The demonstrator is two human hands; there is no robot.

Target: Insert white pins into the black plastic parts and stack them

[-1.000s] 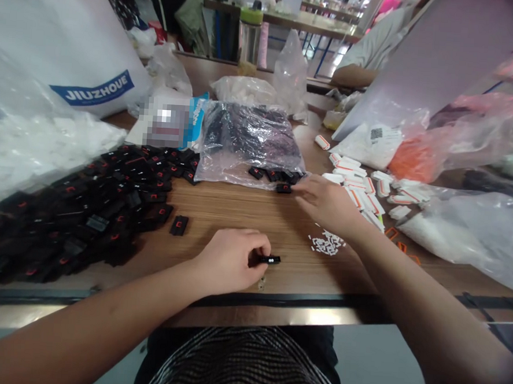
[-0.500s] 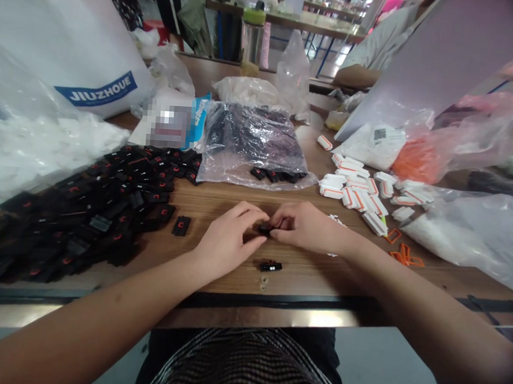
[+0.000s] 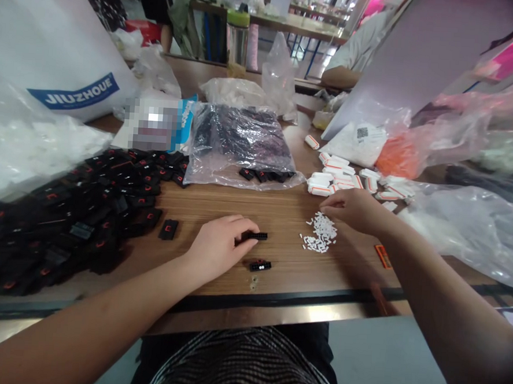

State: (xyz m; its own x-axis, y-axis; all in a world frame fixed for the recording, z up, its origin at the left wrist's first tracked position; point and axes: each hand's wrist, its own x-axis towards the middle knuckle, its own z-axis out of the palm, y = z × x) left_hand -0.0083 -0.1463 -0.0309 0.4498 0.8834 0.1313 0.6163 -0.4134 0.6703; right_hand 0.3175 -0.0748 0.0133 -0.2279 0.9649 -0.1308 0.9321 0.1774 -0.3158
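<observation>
My left hand (image 3: 223, 241) grips a small black connector housing (image 3: 261, 236) between thumb and fingers. Its right end sticks out past the fingertips, with a row of holes showing. Below it on the wood lies a second black connector housing (image 3: 260, 266) bearing white dots and a bit of red. My right hand (image 3: 354, 209) hovers by the upper edge of a pile of tiny white plugs (image 3: 322, 228). Its fingers are drawn together at the tips, and anything between them is too small to make out. A lone black housing with a red mark (image 3: 168, 229) lies to the left.
A heap of black housings (image 3: 85, 216) covers the table's left side. Behind is a clear bag of black parts (image 3: 240, 136). White pieces with orange strips (image 3: 338, 171) lie at right, near an orange frame (image 3: 383, 256) and plastic bags (image 3: 463, 228). A co-worker's arm (image 3: 342, 75) shows beyond.
My right hand has left the black housing and moved right to the white plugs, uncovering the pile. My left hand keeps its hold on the housing. The view has shifted slightly.
</observation>
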